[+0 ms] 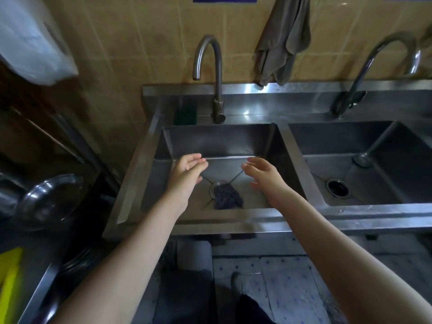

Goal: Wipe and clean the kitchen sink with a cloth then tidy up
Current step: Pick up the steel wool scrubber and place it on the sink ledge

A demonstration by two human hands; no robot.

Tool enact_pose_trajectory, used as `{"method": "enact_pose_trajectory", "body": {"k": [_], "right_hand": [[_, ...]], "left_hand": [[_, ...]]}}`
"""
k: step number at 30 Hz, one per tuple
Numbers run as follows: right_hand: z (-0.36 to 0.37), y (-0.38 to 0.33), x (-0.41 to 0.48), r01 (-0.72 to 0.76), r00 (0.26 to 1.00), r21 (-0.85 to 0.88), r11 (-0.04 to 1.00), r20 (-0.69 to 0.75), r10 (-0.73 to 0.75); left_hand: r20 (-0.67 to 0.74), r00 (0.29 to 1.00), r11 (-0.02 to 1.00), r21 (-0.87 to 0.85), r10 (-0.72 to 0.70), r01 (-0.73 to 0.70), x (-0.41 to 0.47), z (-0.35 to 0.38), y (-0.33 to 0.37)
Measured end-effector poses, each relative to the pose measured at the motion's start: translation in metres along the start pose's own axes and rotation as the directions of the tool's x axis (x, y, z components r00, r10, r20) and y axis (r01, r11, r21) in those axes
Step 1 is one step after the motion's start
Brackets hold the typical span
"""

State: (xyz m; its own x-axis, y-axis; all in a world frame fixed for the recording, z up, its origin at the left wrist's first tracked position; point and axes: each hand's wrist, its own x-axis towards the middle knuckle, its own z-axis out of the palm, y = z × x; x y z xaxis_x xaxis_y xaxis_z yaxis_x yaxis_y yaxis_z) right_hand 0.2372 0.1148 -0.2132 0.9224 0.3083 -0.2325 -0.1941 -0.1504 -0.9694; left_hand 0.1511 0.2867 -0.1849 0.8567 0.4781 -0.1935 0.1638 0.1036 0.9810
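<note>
The left grip (187, 170) hangs above the left basin (219, 139) of a steel double sink, its fingers loosely spread and holding nothing. The right grip (264, 175) hovers just across from it, equally slack and empty, the two palms turned roughly toward each other. Below and between them a dark blue cloth (228, 196) lies crumpled on the basin floor, partly covering the drain (216, 184), with neither grip touching it. A curved faucet (210, 73) stands behind the basin, and beside its base sits what looks like a dark green sponge (185, 112), though blur makes that uncertain. A grey towel (284, 40) hangs on the tiled wall. The right basin (397, 160) has its own faucet (383, 64). A glass lid (50, 199) rests at far left.
</note>
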Motion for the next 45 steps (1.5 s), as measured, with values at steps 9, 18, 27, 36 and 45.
{"method": "enact_pose_trajectory", "body": {"k": [9,18,27,36,45], "right_hand": [[-0.011,0.075,0.110,-0.244,0.968,-0.104,0.964,0.029,0.248],[0.009,0.142,0.175,-0.330,0.919,-0.442,0.834,0.052,0.391],[0.025,0.201,0.211,-0.421,0.877,-0.548,0.723,-0.041,0.479],[0.048,0.237,0.233,-0.388,0.867,-0.721,0.574,-0.075,0.492],[0.053,0.253,0.239,-0.445,0.851,-0.776,0.447,-0.210,0.482]], "left_hand": [[-0.066,0.962,0.962,-0.089,-0.264,0.258,0.089,0.043,-0.053],[-0.134,0.912,0.921,-0.005,-0.387,0.390,0.129,0.045,-0.108],[-0.152,0.880,0.887,0.037,-0.450,0.460,0.182,0.037,-0.153],[-0.148,0.833,0.840,0.024,-0.533,0.542,0.203,0.037,-0.186],[-0.135,0.827,0.838,-0.078,-0.546,0.540,0.216,0.041,-0.185]]}}
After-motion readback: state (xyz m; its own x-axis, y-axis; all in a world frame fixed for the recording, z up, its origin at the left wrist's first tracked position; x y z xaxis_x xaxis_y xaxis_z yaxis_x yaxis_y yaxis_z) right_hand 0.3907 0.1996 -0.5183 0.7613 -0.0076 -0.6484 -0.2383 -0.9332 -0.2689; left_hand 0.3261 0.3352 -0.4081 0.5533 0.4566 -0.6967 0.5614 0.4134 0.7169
